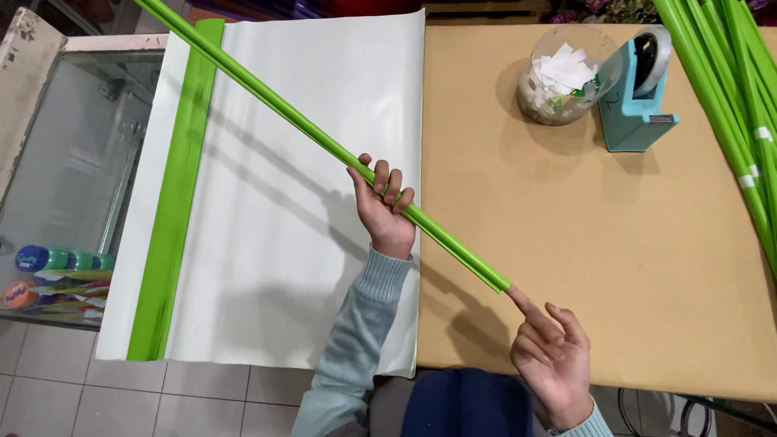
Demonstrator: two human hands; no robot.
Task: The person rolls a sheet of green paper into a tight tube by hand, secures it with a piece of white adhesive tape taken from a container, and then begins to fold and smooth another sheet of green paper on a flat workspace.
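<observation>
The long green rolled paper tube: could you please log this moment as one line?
left hand: grips long green rolled paper tube mid-length | right hand: index fingertip at tube's near end | below: white paper sheets

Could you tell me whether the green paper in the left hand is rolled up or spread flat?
Rolled: green paper forms a thin tube.

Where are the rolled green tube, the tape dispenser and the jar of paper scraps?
rolled green tube (283, 113), head view, mid-length.
tape dispenser (635, 113), head view, blue body.
jar of paper scraps (558, 101), head view, glass side.
</observation>
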